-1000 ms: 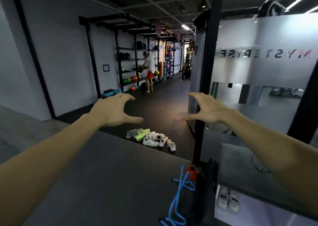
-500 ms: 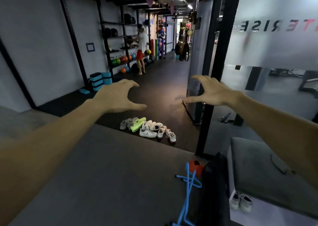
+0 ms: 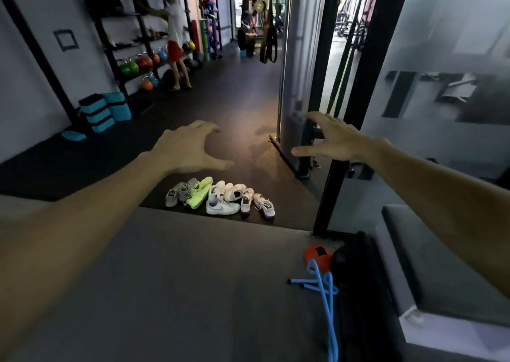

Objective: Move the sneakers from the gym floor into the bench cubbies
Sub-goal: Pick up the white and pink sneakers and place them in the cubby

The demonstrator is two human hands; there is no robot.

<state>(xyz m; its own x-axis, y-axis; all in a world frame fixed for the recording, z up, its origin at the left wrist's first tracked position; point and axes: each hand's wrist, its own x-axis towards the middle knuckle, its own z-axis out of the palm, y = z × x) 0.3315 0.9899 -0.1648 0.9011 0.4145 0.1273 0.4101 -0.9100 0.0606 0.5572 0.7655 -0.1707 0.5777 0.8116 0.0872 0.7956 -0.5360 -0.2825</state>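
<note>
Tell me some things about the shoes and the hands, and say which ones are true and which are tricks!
1. The left hand holds a shoe. False: it is spread open and holds nothing.
2. The sneakers lie bunched together on the dark floor. True.
3. One sneaker is bright green. True.
4. The right hand touches the sneakers. False: it is raised apart from them, fingers spread.
5. A blue cord lies on the grey floor near the bench. True.

Both arms reach forward, the left hand [image 3: 190, 152] and right hand [image 3: 335, 141] spread and holding nothing. A row of sneakers [image 3: 220, 197] lies on the dark gym floor [image 3: 248, 108] beyond them. The grey bench [image 3: 447, 279] stands at the right.
</note>
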